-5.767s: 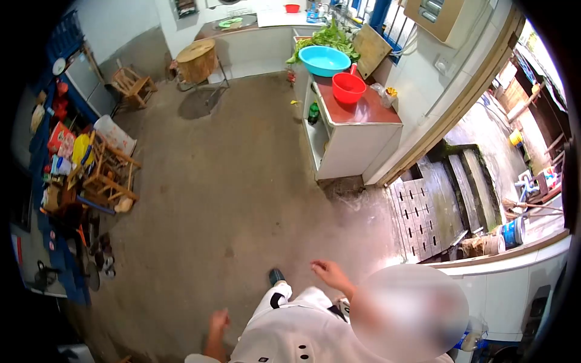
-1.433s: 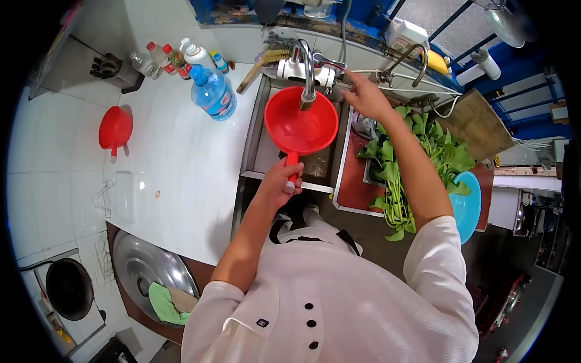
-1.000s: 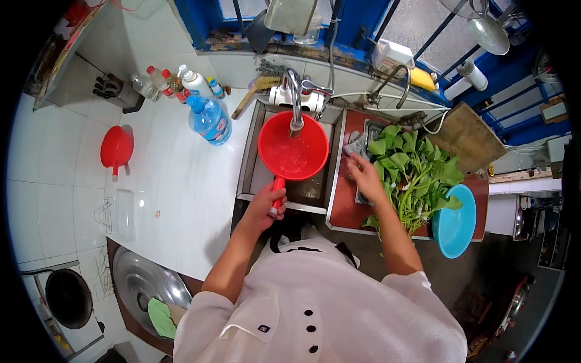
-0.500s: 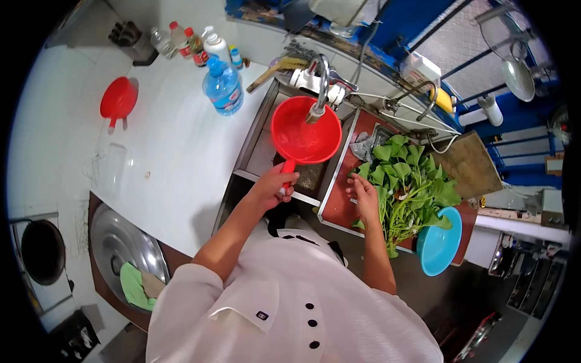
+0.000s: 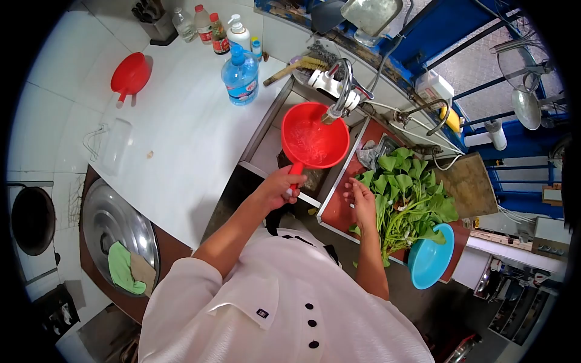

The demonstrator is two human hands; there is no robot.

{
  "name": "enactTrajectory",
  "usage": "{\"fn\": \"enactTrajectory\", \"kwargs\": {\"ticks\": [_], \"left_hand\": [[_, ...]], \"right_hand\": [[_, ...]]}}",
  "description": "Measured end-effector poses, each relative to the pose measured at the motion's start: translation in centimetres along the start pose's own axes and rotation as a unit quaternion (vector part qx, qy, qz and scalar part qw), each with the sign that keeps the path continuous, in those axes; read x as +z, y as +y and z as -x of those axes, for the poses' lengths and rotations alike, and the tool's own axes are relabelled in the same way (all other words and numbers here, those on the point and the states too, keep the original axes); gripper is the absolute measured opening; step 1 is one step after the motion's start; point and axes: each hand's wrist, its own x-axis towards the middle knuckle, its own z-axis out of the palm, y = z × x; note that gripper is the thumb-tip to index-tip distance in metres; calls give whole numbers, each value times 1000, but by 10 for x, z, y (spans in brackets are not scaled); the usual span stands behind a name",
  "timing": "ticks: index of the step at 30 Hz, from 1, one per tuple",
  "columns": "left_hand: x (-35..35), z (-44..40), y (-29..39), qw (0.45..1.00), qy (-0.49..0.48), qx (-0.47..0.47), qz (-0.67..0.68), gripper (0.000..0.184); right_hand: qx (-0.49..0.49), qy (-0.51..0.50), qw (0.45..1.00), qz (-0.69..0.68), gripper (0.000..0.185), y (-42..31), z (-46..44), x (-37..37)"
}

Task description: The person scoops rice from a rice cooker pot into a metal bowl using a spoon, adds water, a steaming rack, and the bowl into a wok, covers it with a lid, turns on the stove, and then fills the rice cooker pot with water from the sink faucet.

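Observation:
My left hand point(image 5: 283, 186) grips the handle of a red plastic water dipper point(image 5: 295, 139) above the sink point(image 5: 260, 148). The spout of the chrome faucet point(image 5: 344, 91) hangs over the dipper's upper right rim, and churning water shows inside the bowl. My right hand point(image 5: 361, 198) holds nothing; its fingers are loosely bent and apart, beside a heap of leafy greens point(image 5: 402, 187) on the red-brown counter point(image 5: 339, 209). A light-blue basin point(image 5: 431, 257) rests by the stems, tilted at the counter's edge.
On the white countertop point(image 5: 181, 133) stand a blue-tinted bottle point(image 5: 241, 78), a pump bottle point(image 5: 238, 33) and a knife block point(image 5: 158, 27). A second red dipper point(image 5: 130, 75) lies at the far left. A wooden board point(image 5: 466, 184) leans behind the greens. A large metal lid point(image 5: 115, 212) is at lower left.
The camera view has shifted and turned slightly. The water in the dipper looks more churned, and the dipper sits a little left relative to the spout. My right hand stays beside the greens.

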Motion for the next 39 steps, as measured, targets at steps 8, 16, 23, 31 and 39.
{"fn": "enactTrajectory", "kwargs": {"ticks": [8,16,23,31,39], "left_hand": [[-14,-8,-6,1000,-14,-1,16,20],[-17,-11,-6,1000,4,-22,18,20],[-13,-8,-2,1000,-4,-15,6,19],[-17,-10,1,1000,7,-13,-23,17],[-18,7,7,999,22,-20,-12,16]], "right_hand": [[8,-1,1000,-22,30,4,5,0],[20,6,999,-28,31,7,7,4],[35,-16,999,-31,29,4,-3,7],[-4,-54,997,-48,29,-50,-28,47],[-115,-33,992,-32,25,-92,-106,91]]}}
